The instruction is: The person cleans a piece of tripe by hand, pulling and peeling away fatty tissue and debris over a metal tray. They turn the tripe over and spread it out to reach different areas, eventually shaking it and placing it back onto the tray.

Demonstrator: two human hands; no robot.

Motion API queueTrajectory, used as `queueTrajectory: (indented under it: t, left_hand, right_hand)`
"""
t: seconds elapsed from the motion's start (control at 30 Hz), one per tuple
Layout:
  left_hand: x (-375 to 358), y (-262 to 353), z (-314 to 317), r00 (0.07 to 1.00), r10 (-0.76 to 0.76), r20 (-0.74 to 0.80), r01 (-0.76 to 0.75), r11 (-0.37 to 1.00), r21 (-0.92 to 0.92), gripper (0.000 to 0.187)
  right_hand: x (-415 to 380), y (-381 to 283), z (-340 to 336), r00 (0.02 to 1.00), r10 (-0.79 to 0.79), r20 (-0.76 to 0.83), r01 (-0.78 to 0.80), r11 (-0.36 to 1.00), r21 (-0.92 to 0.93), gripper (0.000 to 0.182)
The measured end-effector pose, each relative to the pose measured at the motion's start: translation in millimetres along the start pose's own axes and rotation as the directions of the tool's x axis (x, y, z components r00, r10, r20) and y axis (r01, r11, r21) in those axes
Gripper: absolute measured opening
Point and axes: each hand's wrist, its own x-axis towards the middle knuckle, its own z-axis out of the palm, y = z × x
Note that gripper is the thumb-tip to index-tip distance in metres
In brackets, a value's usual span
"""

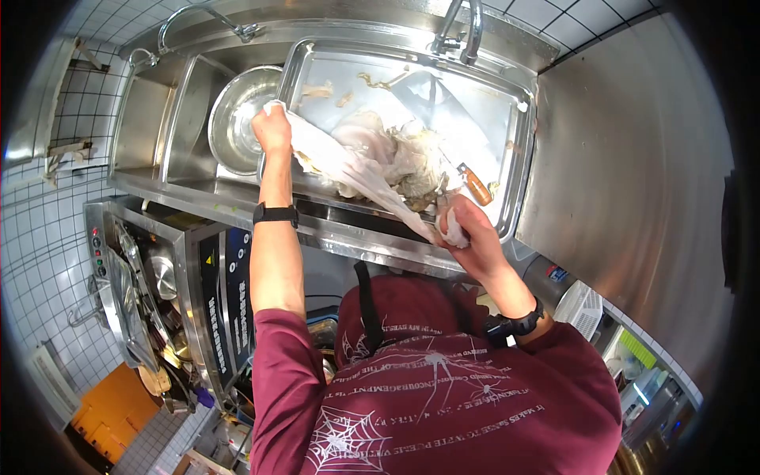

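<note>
A long, pale, wet strip of what looks like tripe is stretched between my two hands, slanting across a metal tray. My left hand is closed on its upper end, over the tray's left rim. Near the front edge, my right hand grips the bunched lower end. Behind the strip lies a heap of similar whitish, soft tissue, partly hidden by it. A knife with a brown handle rests in the tray, close to my right hand.
The large metal tray sits over the sink, with small scraps in it. A round steel bowl stands in the basin to the left. Faucets rise at the back. A steel panel borders the right side.
</note>
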Motion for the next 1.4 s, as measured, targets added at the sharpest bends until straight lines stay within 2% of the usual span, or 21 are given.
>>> queueTrajectory:
  t: [0.03, 0.07, 0.13, 0.2, 0.23, 0.4, 0.53, 0.6, 0.83, 0.87, 0.9, 0.97, 1.07, 1.1, 1.17, 1.2, 1.23, 1.3, 1.33, 1.37, 1.4]
  left_hand:
    - [1.1, 3.8, 2.1, 0.998, 0.038, -0.056, -0.036, 0.999, 0.037, 0.023]
    - [13.9, 0.1, -3.4, 0.996, -0.094, 0.001, 0.094, 0.995, 0.031, 0.024]
    - [62.9, -26.4, -25.5, 0.981, -0.182, -0.067, 0.168, 0.97, -0.174, 0.025]
    - [91.7, -29.3, -48.9, 0.992, -0.105, 0.067, 0.114, 0.983, -0.142, 0.025]
    - [88.7, -13.2, -54.5, 0.98, -0.126, 0.155, 0.155, 0.969, -0.193, 0.025]
    - [79.8, -1.9, -33.2, 0.93, -0.121, 0.347, 0.213, 0.947, -0.239, 0.031]
    - [52.9, 33.9, -46.1, 0.869, -0.148, 0.472, 0.267, 0.943, -0.197, 0.034]
    - [50.2, 31.0, -50.2, 0.832, -0.157, 0.532, 0.308, 0.928, -0.208, 0.035]
    - [18.2, 29.2, -70.9, 0.665, -0.234, 0.71, 0.542, 0.805, -0.242, 0.044]
    - [9.8, 33.6, -74.4, 0.626, -0.262, 0.734, 0.613, 0.747, -0.256, 0.045]
    - [7.9, 33.3, -76.8, 0.587, -0.29, 0.756, 0.68, 0.683, -0.267, 0.047]
    - [9.7, 16.9, -81.6, 0.653, -0.382, 0.654, 0.69, 0.656, -0.306, 0.05]
    - [10.3, 13.7, -102.4, 0.581, -0.334, 0.742, 0.746, 0.582, -0.322, 0.05]
    - [13.7, 7.9, -108.6, 0.576, -0.347, 0.74, 0.751, 0.581, -0.313, 0.05]
    - [15.5, 11.2, -119.7, 0.425, -0.158, 0.892, 0.885, 0.279, -0.372, 0.049]
    - [9.4, 20.1, -123.3, 0.495, -0.223, 0.84, 0.823, 0.43, -0.371, 0.033]
    - [13.4, 17.5, -127.1, 0.492, -0.231, 0.839, 0.825, 0.431, -0.365, 0.033]
    - [22.1, 13.0, -130.3, 0.38, -0.013, 0.925, 0.904, 0.214, -0.369, 0.033]
    - [14.9, 27.0, -128.1, 0.498, -0.169, 0.851, 0.845, 0.318, -0.431, 0.032]
    - [11.1, 34.2, -127.7, 0.49, -0.172, 0.854, 0.848, 0.32, -0.422, 0.032]
    - [8.2, 40.0, -126.7, 0.475, -0.143, 0.868, 0.868, 0.238, -0.436, 0.031]
  right_hand:
    - [-6.5, -3.5, -1.4, 0.999, 0.003, -0.039, -0.004, 1.0, -0.03, 0.019]
    - [-18.3, -5.6, -8.5, 0.993, 0.031, -0.118, -0.034, 0.999, -0.02, 0.017]
    - [-54.6, -14.5, -41.8, 0.989, 0.053, -0.137, -0.05, 0.998, 0.027, 0.015]
    - [-82.8, -22.1, -69.7, 0.899, -0.065, -0.433, 0.026, 0.995, -0.096, 0.014]
    - [-86.7, -30.8, -84.2, 0.959, -0.102, -0.263, 0.064, 0.987, -0.148, 0.014]
    - [-30.6, -39.4, -73.4, 0.927, -0.341, -0.155, 0.139, 0.697, -0.703, 0.013]
    - [12.5, -51.9, -34.9, 0.936, -0.348, -0.051, 0.203, 0.653, -0.73, 0.011]
    - [34.1, -51.9, -22.3, 0.89, -0.457, 0.008, 0.374, 0.719, -0.585, 0.019]
    - [118.6, -43.8, -8.7, 0.918, -0.384, 0.101, 0.355, 0.68, -0.642, 0.024]
    - [137.4, -38.4, -13.2, 0.857, -0.487, 0.169, 0.399, 0.42, -0.815, 0.015]
    - [156.9, -36.4, -19.0, 0.859, -0.487, 0.157, 0.392, 0.428, -0.814, 0.015]
    - [186.1, -27.5, -24.5, 0.829, -0.488, 0.275, 0.133, -0.306, -0.943, 0.016]
    - [205.1, -26.8, -6.3, 0.853, -0.497, 0.158, -0.08, -0.424, -0.902, 0.021]
    - [212.4, -24.4, -11.6, 0.826, -0.503, 0.254, -0.031, -0.49, -0.871, 0.021]
    - [222.1, -20.6, -11.0, 0.781, -0.532, 0.327, 0.016, -0.506, -0.862, 0.017]
    - [231.2, -18.6, -15.0, 0.786, -0.528, 0.321, 0.017, -0.501, -0.865, 0.017]
    - [239.1, -18.3, -15.0, 0.796, -0.53, 0.292, -0.039, -0.526, -0.85, 0.018]
    - [246.1, -7.5, -15.3, 0.803, -0.538, 0.254, -0.101, -0.544, -0.833, 0.021]
    - [243.7, 0.5, -1.6, 0.742, -0.552, 0.38, 0.095, -0.474, -0.875, 0.024]
    - [238.8, 10.3, 14.2, 0.655, -0.579, 0.486, 0.291, -0.4, -0.869, 0.027]
    - [223.9, 25.5, 38.7, 0.733, -0.512, 0.447, 0.389, -0.223, -0.894, 0.028]
